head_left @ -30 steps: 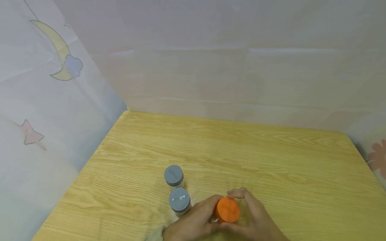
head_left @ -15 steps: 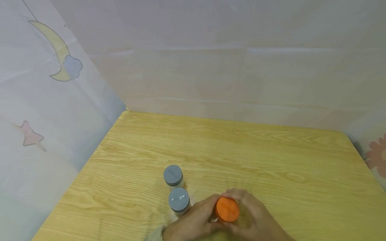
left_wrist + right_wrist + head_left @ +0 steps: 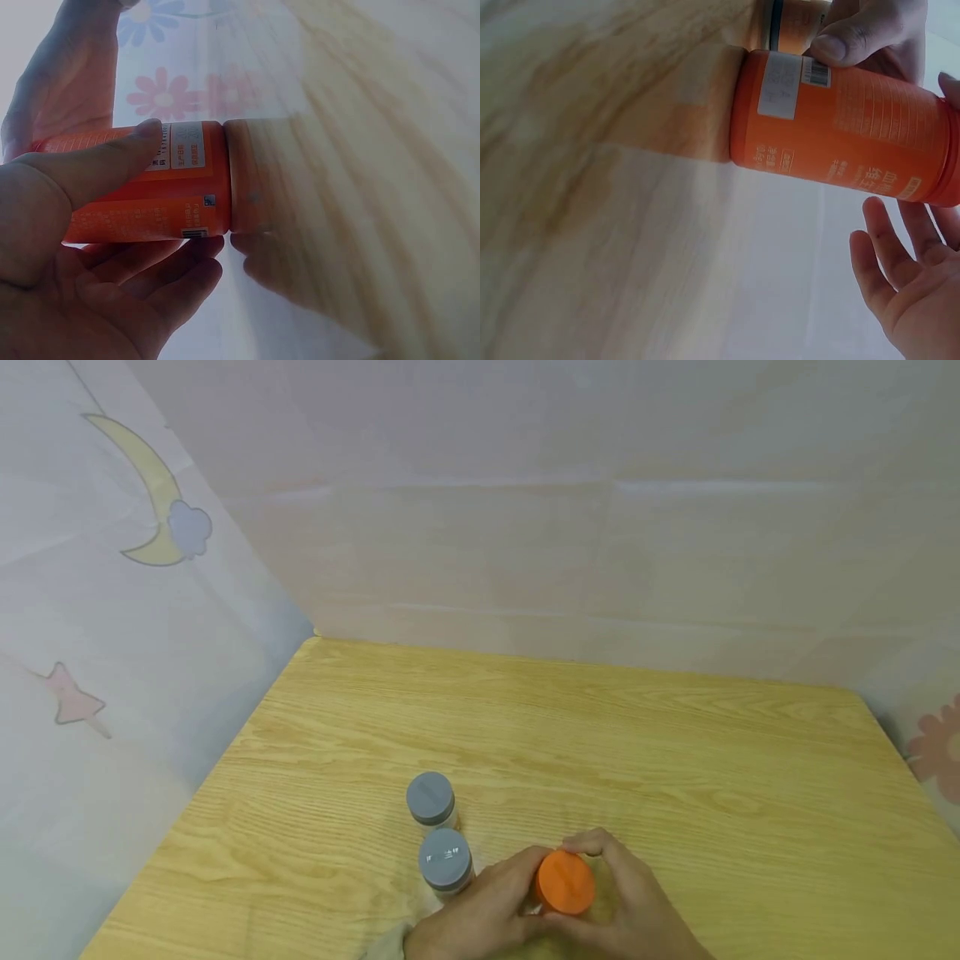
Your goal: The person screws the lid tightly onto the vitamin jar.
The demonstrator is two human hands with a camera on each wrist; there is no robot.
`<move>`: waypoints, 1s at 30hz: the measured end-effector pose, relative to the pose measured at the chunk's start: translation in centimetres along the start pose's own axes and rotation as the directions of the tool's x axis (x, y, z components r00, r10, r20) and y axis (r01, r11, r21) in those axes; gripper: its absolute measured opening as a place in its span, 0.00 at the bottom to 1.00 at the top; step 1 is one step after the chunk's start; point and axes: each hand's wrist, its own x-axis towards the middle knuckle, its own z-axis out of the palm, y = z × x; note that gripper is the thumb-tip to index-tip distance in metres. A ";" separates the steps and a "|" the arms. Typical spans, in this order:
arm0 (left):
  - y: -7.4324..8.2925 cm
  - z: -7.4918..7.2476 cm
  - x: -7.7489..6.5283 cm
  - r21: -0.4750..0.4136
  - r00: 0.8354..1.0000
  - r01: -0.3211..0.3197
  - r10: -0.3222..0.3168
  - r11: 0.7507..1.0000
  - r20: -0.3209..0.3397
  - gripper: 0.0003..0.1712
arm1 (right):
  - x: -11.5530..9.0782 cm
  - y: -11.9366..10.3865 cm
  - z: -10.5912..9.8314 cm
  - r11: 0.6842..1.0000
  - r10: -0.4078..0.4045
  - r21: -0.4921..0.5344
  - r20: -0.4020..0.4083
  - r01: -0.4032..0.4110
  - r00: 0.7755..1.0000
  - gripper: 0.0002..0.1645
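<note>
An orange bottle (image 3: 840, 124) with printed labels stands upright on the wooden table (image 3: 600, 735), its orange lid (image 3: 566, 882) facing the head camera. My left hand (image 3: 483, 906) grips the bottle's body from the left, its thumb lying across the label in the left wrist view. From the right, my right hand (image 3: 637, 902) has its thumb and index finger curled round the lid. The other fingers of that hand spread apart from the bottle in the right wrist view. Beside the left hand stands a grey-lidded jar (image 3: 446, 860).
A second grey-lidded jar (image 3: 431, 799) stands just behind the first. Pale printed sheets form a back wall (image 3: 525, 527) and a left wall (image 3: 97, 610) around the table.
Over the lid, the right index finger reached further left half a second ago and has since drawn back right. The left hand, bottle and jars keep their places.
</note>
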 end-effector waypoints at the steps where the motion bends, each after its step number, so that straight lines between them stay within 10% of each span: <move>1: 0.0 0.0 0.0 -0.003 1.000 0.001 -0.001 1.000 0.001 0.25 | 0.0 0.0 -0.1 1.000 0.020 -0.017 0.010 -0.020 1.000 0.44; 13: -0.1 0.0 -0.1 -0.036 0.998 -0.058 0.057 0.998 -0.008 0.33 | 0.1 1.4 -0.6 0.944 -0.330 -0.010 0.033 0.330 0.943 0.38; 24: -0.2 -0.1 -0.1 -0.007 1.000 -0.018 0.018 1.000 0.003 0.24 | 0.1 0.1 -0.3 0.995 -0.082 -0.049 0.027 0.083 0.996 0.42; 30: -0.4 -0.1 -0.1 -0.033 0.999 -0.036 0.036 0.999 0.002 0.27 | -0.1 0.1 -0.8 0.986 -0.138 -0.078 0.078 0.144 0.987 0.46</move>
